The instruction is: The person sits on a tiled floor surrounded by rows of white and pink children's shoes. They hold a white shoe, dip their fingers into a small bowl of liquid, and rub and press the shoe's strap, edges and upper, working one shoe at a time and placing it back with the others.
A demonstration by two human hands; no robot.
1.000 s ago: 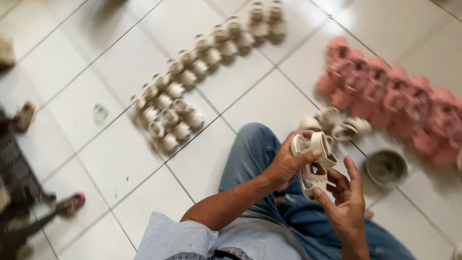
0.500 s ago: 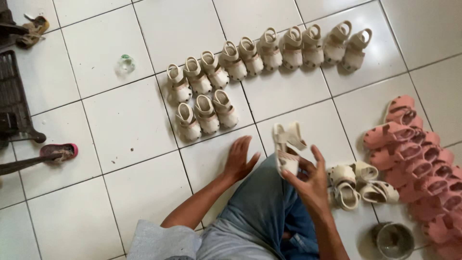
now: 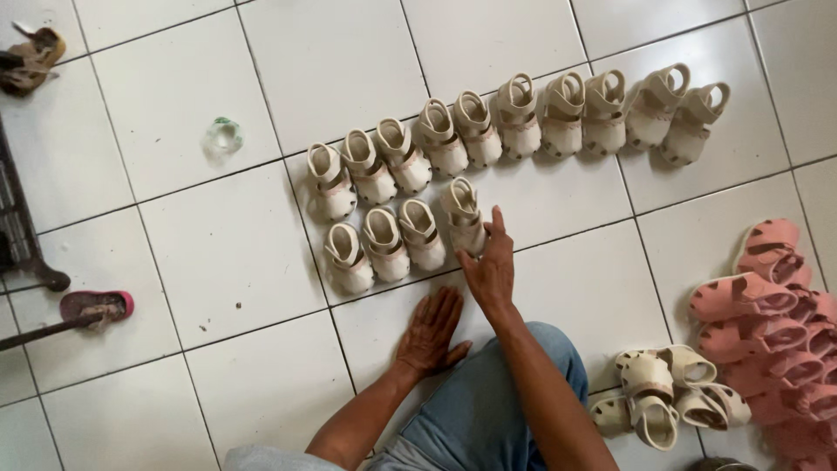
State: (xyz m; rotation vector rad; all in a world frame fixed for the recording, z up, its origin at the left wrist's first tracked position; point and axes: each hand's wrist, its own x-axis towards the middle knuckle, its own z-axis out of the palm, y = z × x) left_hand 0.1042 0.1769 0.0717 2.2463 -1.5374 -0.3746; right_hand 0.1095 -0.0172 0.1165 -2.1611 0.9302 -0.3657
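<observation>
Small cream sandals stand in two rows on the white tiled floor (image 3: 261, 253): a long back row (image 3: 519, 118) and a short front row (image 3: 384, 244). My right hand (image 3: 491, 266) reaches forward, its fingers spread and resting against the side of the rightmost front-row sandal (image 3: 462, 214), which stands on the floor. My left hand (image 3: 432, 336) lies flat on the tile, palm down, just in front of my jeans-clad knee (image 3: 497, 410) and holds nothing.
A loose heap of cream sandals (image 3: 667, 392) lies to the right of my knee, with a pile of pink sandals (image 3: 776, 323) beyond it. A pink shoe (image 3: 96, 305), a dark metal frame (image 3: 22, 235) and a small clear scrap (image 3: 223, 135) are at the left.
My right hand carried a cream sandal forward and set it at the right end of the front row. My left hand dropped flat onto the tile. The view tilted towards the rows.
</observation>
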